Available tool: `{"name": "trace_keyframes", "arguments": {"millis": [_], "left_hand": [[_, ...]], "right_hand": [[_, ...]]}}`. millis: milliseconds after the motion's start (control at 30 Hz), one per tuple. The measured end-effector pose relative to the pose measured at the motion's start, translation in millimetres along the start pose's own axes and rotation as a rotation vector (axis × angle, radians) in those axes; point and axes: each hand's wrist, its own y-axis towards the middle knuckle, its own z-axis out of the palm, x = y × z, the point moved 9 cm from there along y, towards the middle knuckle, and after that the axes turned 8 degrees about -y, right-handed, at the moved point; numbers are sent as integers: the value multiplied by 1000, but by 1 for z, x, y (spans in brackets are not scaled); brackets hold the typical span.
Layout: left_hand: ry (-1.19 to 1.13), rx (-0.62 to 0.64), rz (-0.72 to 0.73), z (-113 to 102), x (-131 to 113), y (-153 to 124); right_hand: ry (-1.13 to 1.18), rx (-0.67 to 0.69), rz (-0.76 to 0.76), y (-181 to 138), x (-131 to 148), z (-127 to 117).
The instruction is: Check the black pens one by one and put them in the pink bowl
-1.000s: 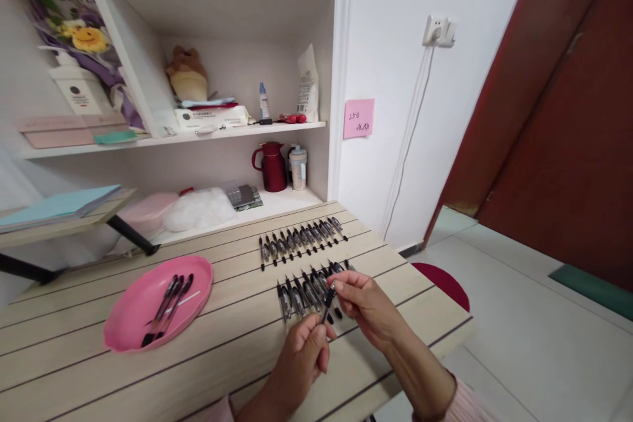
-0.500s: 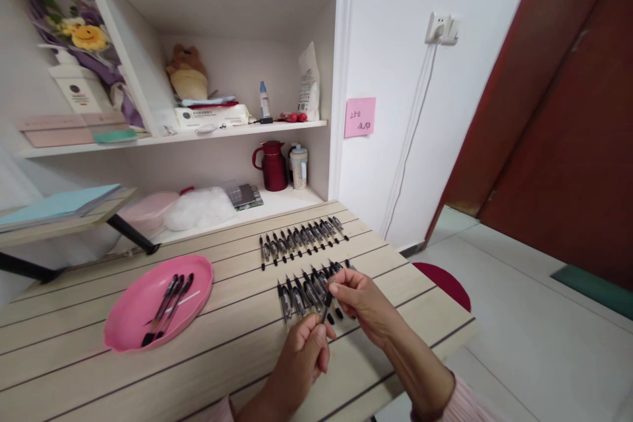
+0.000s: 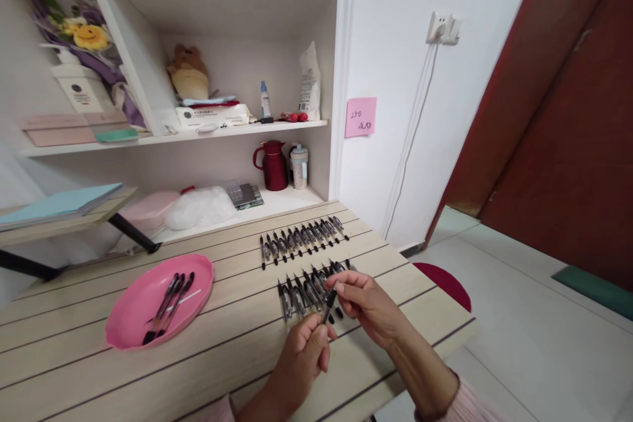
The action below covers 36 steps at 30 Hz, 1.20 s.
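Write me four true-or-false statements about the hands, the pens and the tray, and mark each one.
1. The left hand and the right hand hold one black pen between them. True.
2. The pink tray holds nothing. False: a few loose pens lie in it.
3. Pens lie on the table in a back row and a front row. True.
4. The sticky note on the wall is yellow. False: it is pink.

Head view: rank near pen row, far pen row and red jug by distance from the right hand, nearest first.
1. near pen row: just left of the right hand, on the table.
2. far pen row: further back on the table.
3. red jug: on the low shelf behind.
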Motion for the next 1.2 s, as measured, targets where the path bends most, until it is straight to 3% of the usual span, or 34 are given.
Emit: {"name": "trace_keyframes", "arguments": {"millis": [200,333,367,433,500,600,700,767,867,967,1100,1200], "left_hand": [[14,-7,17,-1,0,0],[-9,-14,11,-2,-2,2],[-17,-21,13,-2,-3,2],[-27,-38,15,-3,-5,2],[-25,-48,7,-4,-5,1],[-32,-56,-4,-3,-4,0],[-46,-66,5,-5,-4,0],[-41,-67,11,-5,-5,0],[-41,-69,-4,-6,-4,0],[-51,-60,-26,-5,-2,0],[-43,-46,-29,-3,0,0],[-51,-46,-24,-3,-1,0]], "right_hand": [[-54,-39,-26,2,-5,-3],[-243,-18,-85,10,13,-15],[-329,-74,-121,14,21,-27],[-591,-319,-208,21,41,-62],[-973,-465,-170,30,46,-85],[-1412,-469,-60,47,31,-95],[-1547,-427,-22,58,10,-94],[-1485,-448,-29,61,3,-96],[-1147,-498,-39,58,2,-108],[-840,-442,-39,51,5,-107],[-242,-189,-99,37,17,-65],[-21,-126,-136,25,28,-37]]}}
